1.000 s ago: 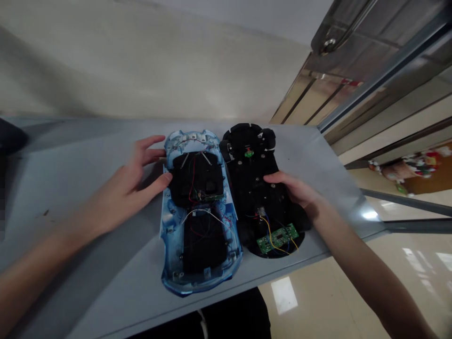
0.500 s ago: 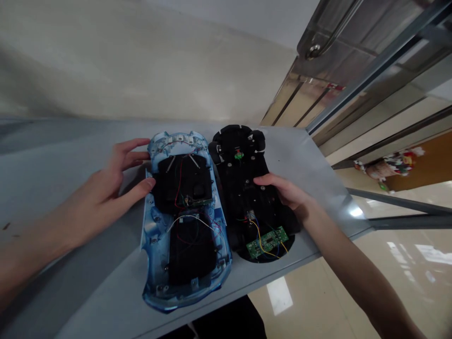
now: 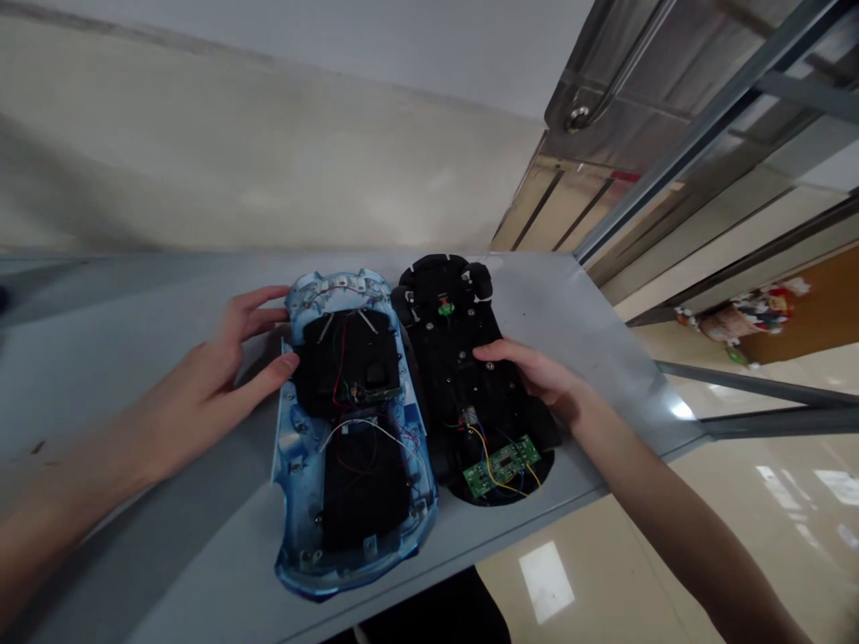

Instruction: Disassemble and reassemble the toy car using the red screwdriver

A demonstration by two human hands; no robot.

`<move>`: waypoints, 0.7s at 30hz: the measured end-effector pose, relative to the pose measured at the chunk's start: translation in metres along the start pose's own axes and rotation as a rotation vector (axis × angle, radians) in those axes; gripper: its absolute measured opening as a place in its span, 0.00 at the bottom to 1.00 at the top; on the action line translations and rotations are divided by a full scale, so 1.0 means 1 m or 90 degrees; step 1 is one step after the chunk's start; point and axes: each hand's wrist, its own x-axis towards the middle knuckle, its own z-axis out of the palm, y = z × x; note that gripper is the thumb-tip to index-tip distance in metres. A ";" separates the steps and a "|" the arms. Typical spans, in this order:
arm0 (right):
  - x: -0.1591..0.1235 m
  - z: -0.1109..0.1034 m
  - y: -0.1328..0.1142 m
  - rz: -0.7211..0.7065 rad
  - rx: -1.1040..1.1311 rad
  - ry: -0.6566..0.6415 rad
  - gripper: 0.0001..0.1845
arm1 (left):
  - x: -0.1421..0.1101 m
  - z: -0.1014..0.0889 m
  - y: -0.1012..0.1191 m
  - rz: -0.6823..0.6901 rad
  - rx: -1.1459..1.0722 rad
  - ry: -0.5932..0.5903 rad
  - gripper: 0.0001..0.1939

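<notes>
A blue toy car body shell (image 3: 293,505) lies upside down on the grey table, its black inside and thin red and white wires showing. My left hand (image 3: 225,358) grips its left edge, thumb over the rim and fingers against the side. Right beside the shell lies a black toy car chassis (image 3: 446,358) with wheels and screws. A green circuit board (image 3: 502,465) with yellow and blue wires sits at its near end. My right hand (image 3: 537,376) holds the chassis by its right side, thumb on top; the other fingers are mostly hidden.
The grey table (image 3: 591,331) ends at a near edge and a right edge above a shiny tiled floor (image 3: 604,572). A pale wall (image 3: 268,161) stands behind it. Metal frame bars (image 3: 711,134) run along the right. Small brown bits (image 3: 38,447) lie at the left.
The camera view has shifted a little, so the table sits slightly lower in the picture. Both hands keep their places on the shell and the chassis.
</notes>
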 end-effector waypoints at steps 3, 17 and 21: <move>0.000 0.001 0.000 0.001 0.027 0.046 0.30 | 0.000 0.000 -0.003 0.003 -0.001 -0.002 0.40; -0.001 0.004 -0.002 -0.002 0.051 0.038 0.25 | 0.001 0.000 0.004 -0.011 0.008 -0.007 0.42; -0.001 0.006 -0.001 0.009 0.058 0.034 0.23 | 0.000 -0.001 0.002 -0.021 0.003 -0.011 0.41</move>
